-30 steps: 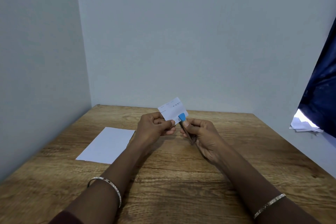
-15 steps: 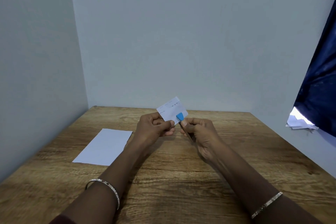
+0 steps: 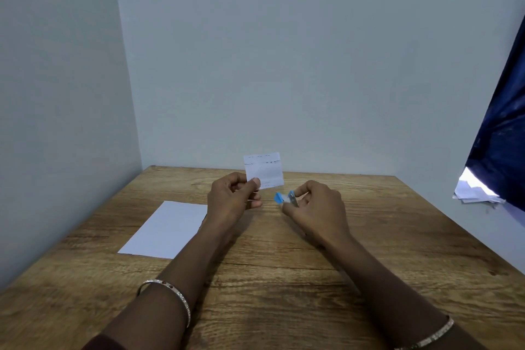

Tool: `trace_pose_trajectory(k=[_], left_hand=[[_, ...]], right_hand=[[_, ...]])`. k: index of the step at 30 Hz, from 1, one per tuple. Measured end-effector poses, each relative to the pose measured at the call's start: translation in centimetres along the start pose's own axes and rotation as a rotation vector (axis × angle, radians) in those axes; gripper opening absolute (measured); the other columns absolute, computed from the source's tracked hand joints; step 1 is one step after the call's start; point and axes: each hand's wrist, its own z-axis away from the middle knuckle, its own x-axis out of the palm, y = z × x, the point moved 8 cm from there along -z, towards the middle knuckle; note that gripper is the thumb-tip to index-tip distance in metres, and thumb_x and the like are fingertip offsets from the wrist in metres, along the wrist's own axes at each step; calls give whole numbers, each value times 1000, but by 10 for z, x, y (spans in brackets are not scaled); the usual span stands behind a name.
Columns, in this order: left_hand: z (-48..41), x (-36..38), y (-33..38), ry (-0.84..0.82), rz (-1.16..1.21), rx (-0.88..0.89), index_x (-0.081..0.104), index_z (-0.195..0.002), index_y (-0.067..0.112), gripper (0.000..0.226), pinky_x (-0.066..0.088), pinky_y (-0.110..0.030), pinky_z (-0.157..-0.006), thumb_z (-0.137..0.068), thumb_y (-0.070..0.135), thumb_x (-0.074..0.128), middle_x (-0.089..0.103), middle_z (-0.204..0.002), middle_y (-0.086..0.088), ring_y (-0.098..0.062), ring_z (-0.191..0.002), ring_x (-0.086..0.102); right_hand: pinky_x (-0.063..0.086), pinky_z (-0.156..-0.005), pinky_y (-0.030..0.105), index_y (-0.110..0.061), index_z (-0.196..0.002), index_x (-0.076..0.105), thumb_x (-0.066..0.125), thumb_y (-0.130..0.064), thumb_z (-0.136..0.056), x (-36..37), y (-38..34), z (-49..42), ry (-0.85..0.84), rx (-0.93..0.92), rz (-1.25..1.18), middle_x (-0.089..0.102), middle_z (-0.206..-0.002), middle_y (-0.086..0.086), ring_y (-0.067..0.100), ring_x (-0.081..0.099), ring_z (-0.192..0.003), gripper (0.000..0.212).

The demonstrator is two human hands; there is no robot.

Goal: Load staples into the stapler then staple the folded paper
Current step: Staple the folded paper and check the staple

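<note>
My left hand [image 3: 233, 199] pinches a small folded white paper [image 3: 264, 169] by its lower left corner and holds it upright above the table. Several staples show as short dark marks along the paper's top edge. My right hand [image 3: 316, 207] grips a small blue stapler [image 3: 285, 197], whose blue nose and metal jaw stick out to the left of my fingers. The stapler sits just below and right of the paper, apart from it.
A flat white sheet [image 3: 167, 229] lies on the wooden table [image 3: 284, 278] to the left of my left forearm. Walls close the left and back sides. A dark blue curtain [image 3: 502, 150] and some loose papers [image 3: 474, 193] are at the right.
The stapler was clamped on the paper's lower right corner; now my right hand has pulled it off to the right and down. The paper has turned more upright.
</note>
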Motion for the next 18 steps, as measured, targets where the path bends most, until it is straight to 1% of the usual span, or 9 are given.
trace_pose_trajectory(k=[1,3,6,8,11,13,14,16,18], left_hand=[[0,-1,1,8,5,4,72,-84,6,13,61,-31,-67,-87,17,78,74,-71,-10,-21,-68,74],[2,-1,3,10,15,17,70,-94,5,15,61,-32,-70,-87,16,78,76,-71,-12,-23,-70,75],[4,0,6,17,12,33,63,-110,14,29,61,-30,-68,-86,13,79,79,-74,-14,-24,-70,78],[5,0,7,19,8,35,57,-117,21,39,62,-30,-69,-86,12,79,79,-75,-12,-25,-71,78],[5,-1,7,19,28,32,52,-119,28,46,64,-32,-71,-86,8,77,78,-72,-12,-27,-70,78],[5,0,9,11,15,40,57,-115,26,40,63,-32,-69,-86,7,76,77,-70,-13,-27,-68,77],[5,1,10,3,11,43,61,-112,23,33,63,-32,-67,-86,6,75,77,-69,-14,-26,-67,76],[5,3,8,-21,21,29,71,-102,16,18,61,-30,-65,-86,7,74,77,-73,-19,-27,-69,77],[6,8,4,-60,51,-10,79,-93,13,8,60,-28,-66,-87,10,74,78,-77,-20,-28,-73,78]], right_hand=[[46,-66,32,-25,-96,67,77,-41,-67,1,-2,1,-17,-23,75,70,-83,-6,16,63,-85,35],[40,-68,31,-27,-103,61,75,-44,-66,5,-3,3,-59,-41,149,70,-89,-5,18,61,-91,43],[37,-71,31,-27,-104,58,77,-45,-66,13,-2,4,-135,-28,188,62,-89,-6,19,58,-97,46],[37,-73,32,-26,-104,59,80,-45,-68,15,0,4,-176,-6,215,58,-88,-7,19,57,-102,46],[43,-86,36,-25,-107,60,80,-57,-69,13,0,4,-173,-19,265,60,-94,-8,18,56,-105,53],[44,-91,39,-25,-110,60,79,-59,-71,4,-8,4,-86,-88,238,62,-100,-8,15,55,-104,55],[45,-91,39,-25,-112,61,80,-53,-73,-3,-15,4,-21,-147,184,62,-102,-8,14,56,-103,52],[45,-89,38,-23,-115,63,82,-34,-77,-14,-30,6,64,-301,101,60,-106,-7,15,57,-103,44],[46,-90,38,-23,-115,67,80,-20,-78,-15,-41,10,62,-423,86,61,-111,-4,17,56,-105,39]])
